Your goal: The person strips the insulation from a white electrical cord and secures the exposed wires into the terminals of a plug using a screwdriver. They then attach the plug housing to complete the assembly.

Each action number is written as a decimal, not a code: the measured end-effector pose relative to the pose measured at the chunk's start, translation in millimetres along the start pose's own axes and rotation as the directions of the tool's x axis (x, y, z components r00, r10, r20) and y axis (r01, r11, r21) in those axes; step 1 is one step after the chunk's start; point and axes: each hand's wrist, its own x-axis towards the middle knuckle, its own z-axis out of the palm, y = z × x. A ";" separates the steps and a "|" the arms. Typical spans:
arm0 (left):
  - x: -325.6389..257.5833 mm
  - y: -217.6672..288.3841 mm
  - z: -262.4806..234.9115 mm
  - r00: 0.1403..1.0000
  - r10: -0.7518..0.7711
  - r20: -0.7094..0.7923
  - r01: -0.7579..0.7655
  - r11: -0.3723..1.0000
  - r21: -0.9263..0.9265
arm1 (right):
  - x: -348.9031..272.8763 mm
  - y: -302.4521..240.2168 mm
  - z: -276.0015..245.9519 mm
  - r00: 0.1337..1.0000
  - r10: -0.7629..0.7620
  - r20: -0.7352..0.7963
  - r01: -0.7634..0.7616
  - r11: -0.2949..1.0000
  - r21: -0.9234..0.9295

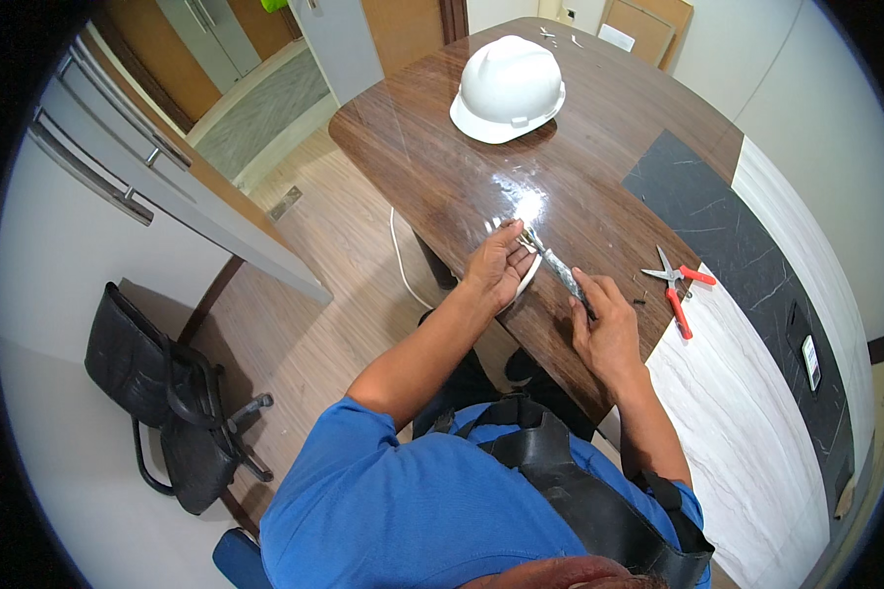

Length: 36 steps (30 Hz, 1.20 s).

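Over the near edge of the brown table, my left hand [499,267] has its fingers closed on the end of a white cable [528,278]. My right hand [606,326] grips a slim grey tool [560,271] with a dark handle end. Its far tip meets the cable end at my left fingertips; glare and the small size hide the detail there. To the right of my right hand, red-handled scissors [674,285] lie with their blades spread.
A white hard hat [509,90] sits on the table [413,103] farther back. Small scraps [548,34] lie at its far end. A white handheld device [811,363] rests on the dark strip at right. A black chair [167,393] stands on the floor at left.
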 end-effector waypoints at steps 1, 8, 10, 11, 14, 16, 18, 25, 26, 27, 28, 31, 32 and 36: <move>0.1 0.0 0.1 1.000 0.004 -0.005 -0.004 1.000 0.006 | 0.5 0.3 0.1 1.000 -0.008 -0.003 0.008 1.000 -0.008; 0.9 -0.4 1.0 1.000 -0.018 -0.016 0.018 0.999 0.037 | 2.8 -0.2 -3.7 0.998 -0.064 0.005 0.064 0.990 -0.125; 0.8 -1.7 2.1 0.999 -0.018 -0.030 0.019 0.999 0.048 | 4.5 -0.7 -4.4 0.996 -0.083 0.005 0.083 0.988 -0.131; 0.7 -2.1 2.2 0.999 -0.017 -0.031 0.018 0.999 0.051 | 5.4 -0.9 -4.8 0.995 -0.095 0.006 0.095 0.987 -0.134; 0.9 -2.3 1.6 0.999 -0.016 -0.032 0.018 0.998 0.053 | 6.7 -2.7 -6.0 0.995 -0.089 0.034 0.094 0.980 -0.177; 1.8 -1.8 2.2 0.999 -0.018 -0.030 0.019 0.999 0.047 | 6.6 -4.5 -6.3 0.995 -0.094 0.028 0.098 0.976 -0.194; 5.1 -1.6 -0.5 0.999 -0.022 -0.029 0.024 0.999 0.041 | 7.6 -6.4 -7.0 0.995 -0.099 0.027 0.102 0.973 -0.205; 3.1 -3.9 1.9 1.000 -0.012 -0.029 0.013 0.998 0.063 | 7.7 -5.4 -8.3 0.995 -0.090 0.042 0.097 0.967 -0.234; 2.6 -3.8 1.9 1.000 -0.008 -0.027 0.010 0.997 0.071 | 7.6 -5.8 -8.6 0.995 -0.086 0.050 0.095 0.965 -0.244; 2.1 -3.7 2.0 1.000 -0.005 -0.025 0.007 0.997 0.078 | 7.6 -6.9 -9.7 0.994 -0.087 0.062 0.101 0.960 -0.263; 0.4 -3.2 3.8 1.000 -0.003 -0.022 0.005 0.996 0.086 | 7.7 -8.5 -11.6 0.993 -0.088 0.074 0.105 0.954 -0.282; -5.3 -2.7 10.0 0.999 -0.009 -0.042 0.013 0.996 0.090 | 6.8 -9.6 -13.5 0.992 -0.094 0.087 0.117 0.944 -0.308; -5.5 -2.7 9.8 0.999 -0.011 -0.034 0.015 0.995 0.095 | 6.4 -9.8 -13.8 0.991 -0.097 0.088 0.120 0.942 -0.312; -6.2 -2.9 10.4 1.000 -0.012 -0.018 0.014 0.994 0.105 | 5.3 -10.9 -13.8 0.992 -0.093 0.084 0.116 0.935 -0.334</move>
